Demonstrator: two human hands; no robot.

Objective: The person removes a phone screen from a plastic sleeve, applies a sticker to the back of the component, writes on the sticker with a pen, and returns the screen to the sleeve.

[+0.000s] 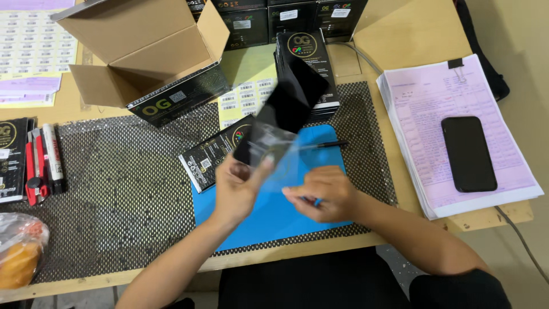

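Note:
My left hand (239, 186) holds up a flat black glass panel (291, 97) that sits partly inside a clear plastic sleeve (274, 150), tilted up and to the right above the blue mat (274, 220). My right hand (323, 193) pinches the lower edge of the same clear sleeve, just above the mat. A small black flat box (209, 157) lies on the mat's upper left corner, under the panel. A black pen (329, 145) rests on the mat behind the sleeve.
An open cardboard box (143, 51) holds black packages at the back left. More black boxes (303, 48) stand behind. A phone (469, 153) lies on a pink paper stack (434, 103) at right. Markers and a cutter (43, 163) lie at left, a bagged item (20, 252) at the lower left.

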